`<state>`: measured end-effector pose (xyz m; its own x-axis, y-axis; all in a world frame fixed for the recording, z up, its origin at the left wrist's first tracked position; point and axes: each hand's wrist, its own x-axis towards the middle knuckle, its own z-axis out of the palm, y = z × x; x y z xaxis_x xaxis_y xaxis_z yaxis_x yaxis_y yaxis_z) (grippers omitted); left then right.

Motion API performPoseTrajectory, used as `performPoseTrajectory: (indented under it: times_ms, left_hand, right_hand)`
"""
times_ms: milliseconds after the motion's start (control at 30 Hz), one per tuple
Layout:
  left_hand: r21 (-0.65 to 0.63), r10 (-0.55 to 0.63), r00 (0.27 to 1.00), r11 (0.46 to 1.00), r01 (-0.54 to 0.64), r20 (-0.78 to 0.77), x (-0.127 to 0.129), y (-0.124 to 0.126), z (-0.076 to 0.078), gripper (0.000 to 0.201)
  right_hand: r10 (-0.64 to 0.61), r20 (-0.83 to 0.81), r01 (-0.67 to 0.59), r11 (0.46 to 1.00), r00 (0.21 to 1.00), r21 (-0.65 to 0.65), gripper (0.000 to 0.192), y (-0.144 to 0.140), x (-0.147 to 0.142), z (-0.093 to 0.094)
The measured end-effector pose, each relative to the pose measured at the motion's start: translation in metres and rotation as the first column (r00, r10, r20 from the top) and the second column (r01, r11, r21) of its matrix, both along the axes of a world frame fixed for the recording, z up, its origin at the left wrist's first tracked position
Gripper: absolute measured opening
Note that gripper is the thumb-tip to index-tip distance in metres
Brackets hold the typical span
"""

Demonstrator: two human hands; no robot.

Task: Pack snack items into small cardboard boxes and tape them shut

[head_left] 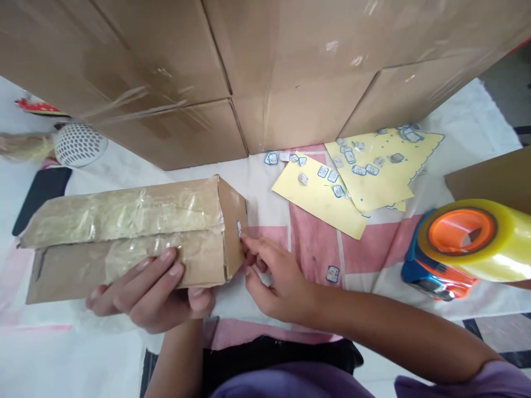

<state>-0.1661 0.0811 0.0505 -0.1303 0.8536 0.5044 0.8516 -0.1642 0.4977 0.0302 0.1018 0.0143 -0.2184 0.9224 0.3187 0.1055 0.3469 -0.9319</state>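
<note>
- Stacked cardboard cartons point(265, 66) fill the far side of the view; their tops are cut off by the upper edge, and strips of clear tape shine on their faces.
- A white and pink cloth point(315, 243) covers the desk; its near edge is hidden behind the person's arms and purple sleeves.
- A long taped cardboard box point(124, 237) lies on its side at the left, wrapped in wrinkled clear tape. Its far left end sits near the frame edge.
- The left hand point(153, 293) cups the box from the near side: fingers point(166, 265) spread flat on the taped face, thumb under the lower edge. The palm is hidden beneath the box.
- A roll of yellowish tape on an orange and blue dispenser point(460, 249) stands at the right, partly cut off by the frame edge.
- Yellow sticker sheets point(327, 199) lie overlapping beyond the right hand, with small blue-edged stickers point(332, 273) loose on them and on the cloth; their print is too small to read.
- The right hand point(274, 282) is at the box's right end, fingertips pinched close against a small sticker point(239, 229) on the end face; whether they grip it or press it cannot be told.
- A white perforated object point(78, 145) at the far left is half hidden by the cartons.
</note>
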Motion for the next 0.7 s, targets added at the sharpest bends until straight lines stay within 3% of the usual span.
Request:
performPoseTrajectory:
  times_ms: [100, 167, 200, 267, 300, 333, 367, 467, 567, 633, 700]
  left_hand:
    - [0.045, -0.015, 1.0, 0.999, 0.015, 0.003, 0.004, 0.014, -0.014, 0.025]
    - [0.173, -0.058, 0.997, 0.983, 0.067, -0.057, 0.001, 0.027, -0.024, 0.025]
    - [0.305, -0.084, 0.99, 0.945, 0.116, -0.115, -0.001, 0.034, -0.028, 0.025]
    - [0.578, -0.099, 0.964, 0.783, 0.229, -0.248, -0.007, 0.046, -0.034, 0.024]
    - [0.663, -0.085, 0.953, 0.701, 0.263, -0.289, -0.009, 0.05, -0.036, 0.024]
    - [0.704, -0.067, 0.949, 0.655, 0.275, -0.308, -0.011, 0.052, -0.036, 0.025]
    - [0.709, -0.051, 0.95, 0.652, 0.266, -0.309, -0.01, 0.051, -0.037, 0.025]
    - [0.646, -0.005, 0.959, 0.738, 0.195, -0.284, -0.006, 0.042, -0.038, 0.026]
    - [0.695, 0.063, 0.972, 0.71, 0.115, -0.225, -0.002, 0.034, -0.044, 0.02]
    - [0.761, 0.121, 0.985, 0.649, 0.014, -0.121, -0.003, 0.036, -0.048, 0.018]
    - [0.795, 0.184, 0.983, 0.594, -0.12, 0.011, -0.01, 0.042, -0.05, 0.023]
  right_hand:
    - [-0.027, 0.004, 0.027, 0.999, 1.0, 0.025, 0.049, -0.006, -0.002, -0.002]
    - [-0.028, -0.012, 0.028, 1.0, 1.0, -0.006, 0.051, -0.007, -0.003, -0.002]
    - [-0.024, -0.016, 0.023, 0.999, 1.0, -0.024, 0.051, -0.006, -0.002, -0.002]
    - [-0.019, -0.018, 0.018, 0.999, 1.0, -0.028, 0.047, -0.002, 0.001, 0.0]
    - [-0.018, -0.015, 0.018, 1.0, 1.0, -0.012, 0.044, 0.001, 0.003, 0.001]
    - [-0.021, -0.009, 0.021, 1.0, 1.0, 0.012, 0.042, 0.005, 0.006, 0.002]
    - [-0.025, 0.002, 0.024, 0.999, 1.0, 0.043, 0.041, 0.008, 0.009, 0.002]
    - [-0.027, 0.046, 0.021, 0.993, 0.999, 0.117, 0.043, 0.017, 0.017, 0.003]
    - [-0.044, 0.085, 0.031, 0.988, 0.995, 0.152, 0.047, 0.024, 0.025, 0.005]
    - [0.015, 0.156, -0.045, 0.98, 0.988, 0.192, 0.069, 0.034, 0.032, 0.01]
    - [0.159, 0.286, -0.222, 0.954, 0.945, 0.201, 0.114, 0.05, 0.037, 0.017]
